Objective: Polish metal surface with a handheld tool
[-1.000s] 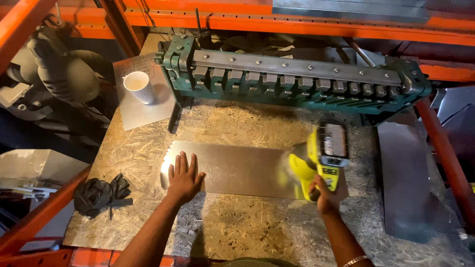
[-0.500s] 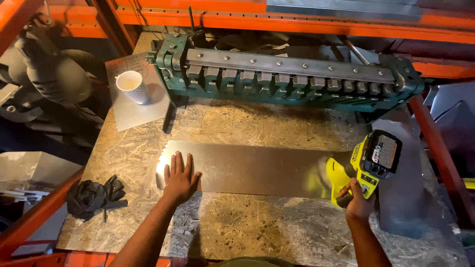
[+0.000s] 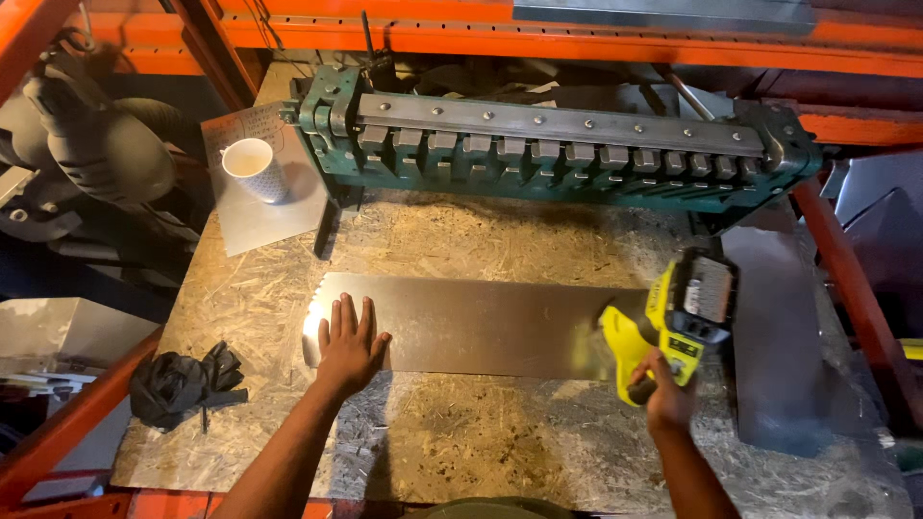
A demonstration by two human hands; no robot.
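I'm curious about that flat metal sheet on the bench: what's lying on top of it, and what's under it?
On the metal sheet the left hand lies flat near its left end. At its right end the right hand holds a yellow power tool. It rests on the chipboard bench; anything beneath is covered.

Metal workshop, as shown by: chipboard bench [image 3: 481, 452] framed w/ orange steel racking [image 3: 615, 43], green sheet-metal bending brake [image 3: 558, 144] bolted at back, metal sheet [image 3: 481, 327] laid flat, yellow cordless power tool [image 3: 673, 322], black work gloves [image 3: 183, 380].
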